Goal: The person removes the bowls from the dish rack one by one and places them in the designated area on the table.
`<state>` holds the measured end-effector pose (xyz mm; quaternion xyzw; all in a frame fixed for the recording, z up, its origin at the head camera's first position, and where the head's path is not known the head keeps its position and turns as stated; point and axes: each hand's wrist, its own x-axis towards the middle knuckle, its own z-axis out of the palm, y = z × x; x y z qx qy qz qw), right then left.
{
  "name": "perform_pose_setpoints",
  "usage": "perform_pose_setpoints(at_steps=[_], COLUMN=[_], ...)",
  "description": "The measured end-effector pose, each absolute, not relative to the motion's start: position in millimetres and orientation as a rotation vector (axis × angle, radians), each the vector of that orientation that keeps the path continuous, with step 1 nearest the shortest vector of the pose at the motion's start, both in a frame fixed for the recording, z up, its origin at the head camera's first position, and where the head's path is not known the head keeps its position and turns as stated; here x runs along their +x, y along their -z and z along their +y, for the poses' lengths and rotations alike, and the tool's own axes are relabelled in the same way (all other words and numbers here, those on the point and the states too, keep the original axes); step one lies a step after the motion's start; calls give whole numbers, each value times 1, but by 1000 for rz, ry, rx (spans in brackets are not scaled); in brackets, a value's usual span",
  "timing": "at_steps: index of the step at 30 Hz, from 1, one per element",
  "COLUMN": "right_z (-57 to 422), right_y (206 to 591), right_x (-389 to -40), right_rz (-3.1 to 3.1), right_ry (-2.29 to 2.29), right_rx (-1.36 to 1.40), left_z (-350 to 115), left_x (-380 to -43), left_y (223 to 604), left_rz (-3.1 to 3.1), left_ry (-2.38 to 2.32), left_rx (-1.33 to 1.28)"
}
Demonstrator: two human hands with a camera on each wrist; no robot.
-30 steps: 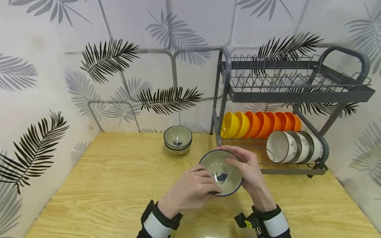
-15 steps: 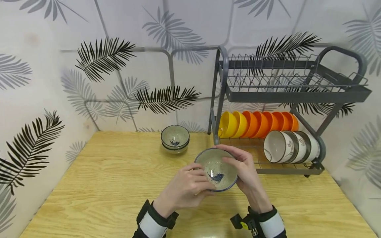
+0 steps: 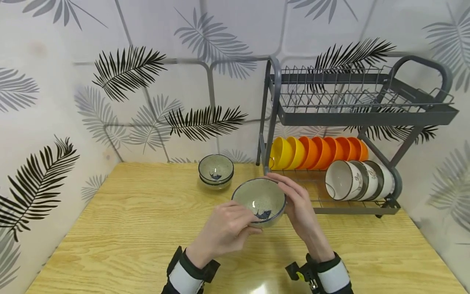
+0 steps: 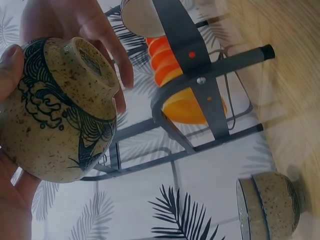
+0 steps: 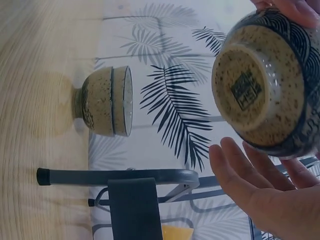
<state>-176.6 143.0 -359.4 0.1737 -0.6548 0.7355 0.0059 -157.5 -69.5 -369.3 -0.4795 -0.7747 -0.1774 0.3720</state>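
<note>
A speckled beige bowl (image 3: 262,198) with a blue rim and a blue fish inside is held above the table, tilted. At its near left rim my left hand (image 3: 225,226) pinches it, thumb below and fingers over the edge. My right hand (image 3: 302,216) lies along the bowl's right side with its fingers fairly straight. In the right wrist view, the fingers (image 5: 242,167) stretch out beside the bowl's underside, where a dark square stamp shows. Two nested bowls of the same kind (image 3: 216,171) stand farther back on the table.
A grey two-tier dish rack (image 3: 367,119) stands at the right. Its lower tier holds yellow bowls (image 3: 282,153), orange bowls (image 3: 323,153) and white patterned bowls (image 3: 343,180) on their sides. The wooden table (image 3: 147,212) meets a leaf-patterned wall behind.
The bowl has shifted left and slightly up, and its far side has tipped so more of the near outside shows. The right thumb and fingers have loosened from inside the bowl to its right edge.
</note>
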Motion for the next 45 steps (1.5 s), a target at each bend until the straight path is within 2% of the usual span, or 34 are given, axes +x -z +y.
perform_pose_setpoints(at_steps=[11,29,45], right_z=[142,144,146], right_y=[366,368,368], right_x=[-180,-183,-184], right_rz=[-2035,-2013,-2053], right_ry=[-2073,-1999,-1957], right_rx=[508,531,512], left_z=[-87,-114,-107], left_x=[-169,-234,-272], left_y=[370,378,403], left_rz=[-2006,-2214,-2359], left_ry=[495,387,278], left_rx=[-1107,-730,-559])
